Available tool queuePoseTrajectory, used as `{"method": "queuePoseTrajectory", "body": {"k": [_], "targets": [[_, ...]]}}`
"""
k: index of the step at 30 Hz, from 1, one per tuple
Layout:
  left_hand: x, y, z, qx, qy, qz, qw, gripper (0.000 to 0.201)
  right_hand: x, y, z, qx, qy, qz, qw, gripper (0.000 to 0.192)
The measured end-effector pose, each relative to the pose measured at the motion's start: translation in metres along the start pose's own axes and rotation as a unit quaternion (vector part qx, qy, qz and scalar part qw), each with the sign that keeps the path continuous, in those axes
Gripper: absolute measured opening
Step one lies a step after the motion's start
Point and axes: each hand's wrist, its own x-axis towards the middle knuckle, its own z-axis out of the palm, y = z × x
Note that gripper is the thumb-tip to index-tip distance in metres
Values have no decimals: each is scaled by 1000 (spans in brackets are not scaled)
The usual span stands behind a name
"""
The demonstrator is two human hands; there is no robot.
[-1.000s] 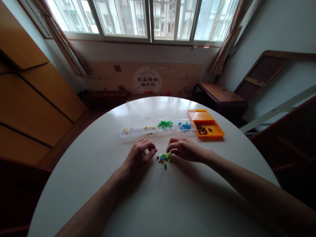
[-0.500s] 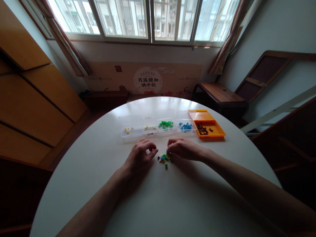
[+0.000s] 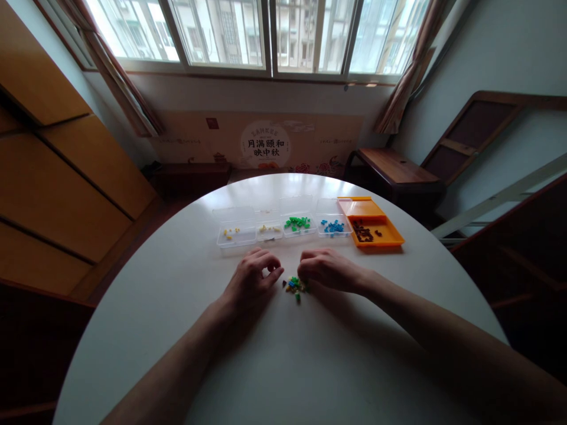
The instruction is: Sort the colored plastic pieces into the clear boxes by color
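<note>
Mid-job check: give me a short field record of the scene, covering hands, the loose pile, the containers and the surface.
left hand: resting on the table, fingers curled, just left of the pile
right hand: fingers on the pile's right edge
pile of small mixed-colour pieces: between both hands
clear boxes: four in a row, holding yellow, pale, green, blue pieces
orange tray: right end of the row, dark pieces inside
table: round, white

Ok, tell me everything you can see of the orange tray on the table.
The orange tray looks like plastic, shallow and rectangular, with a hinged lid lying open flat behind it. It sits at the right end of the row of clear boxes, beside the one with blue pieces. Small dark pieces lie inside. Neither hand touches it.
</note>
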Motion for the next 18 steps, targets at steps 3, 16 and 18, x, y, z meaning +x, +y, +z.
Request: {"method": "queuePoseTrajectory", "body": {"k": [3,16,18], "targets": [[0,-1,1,7,13,17,1000,12,0,-1,4,23,22,9,999,16],[1,6,3,87,196,127,969,12,42,-26,28,538,215,194,791,10],[1,4,3,87,207,112,968,12,44,-29,29,558,226,203,772,10]]}}
